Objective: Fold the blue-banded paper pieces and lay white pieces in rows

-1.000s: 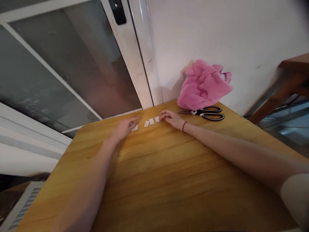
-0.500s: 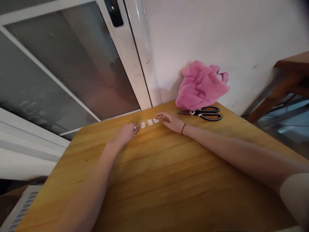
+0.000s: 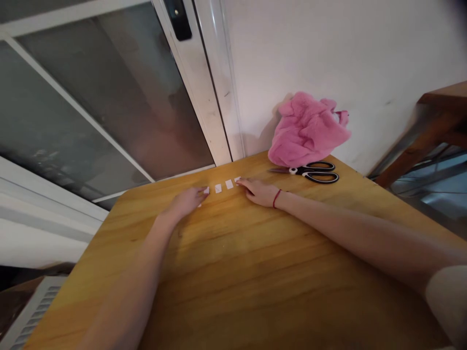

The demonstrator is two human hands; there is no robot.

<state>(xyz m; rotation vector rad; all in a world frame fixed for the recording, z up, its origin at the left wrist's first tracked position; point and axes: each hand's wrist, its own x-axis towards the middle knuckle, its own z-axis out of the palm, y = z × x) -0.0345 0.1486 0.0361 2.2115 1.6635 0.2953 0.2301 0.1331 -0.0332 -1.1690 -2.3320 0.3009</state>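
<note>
Small white paper pieces lie in a short row near the far edge of the wooden table (image 3: 233, 262). My left hand (image 3: 186, 201) is at the row's left end, its fingertips closed around a paper piece (image 3: 206, 190). A corner of another paper slip (image 3: 199, 205) peeks out beneath that hand. To the right lie a paper piece with a faint line (image 3: 218, 188) and a plain one (image 3: 229, 184), untouched. My right hand (image 3: 260, 191) rests at the right end, fingers extended, a fingertip on the last paper piece (image 3: 238, 180), which it partly covers.
Black-handled scissors (image 3: 315, 172) lie right of my right hand, blades pointing left. Behind them a pink fluffy cloth item (image 3: 310, 129) leans on the white wall (image 3: 328, 48). A sliding glass door (image 3: 127, 97) borders the table's far left. A wooden piece of furniture (image 3: 438, 112) stands at right.
My right hand has lowered, its fingertip now on the rightmost paper piece. My left hand has shifted slightly left, and the paper at its fingertips shows more clearly. The view has shifted slightly.
</note>
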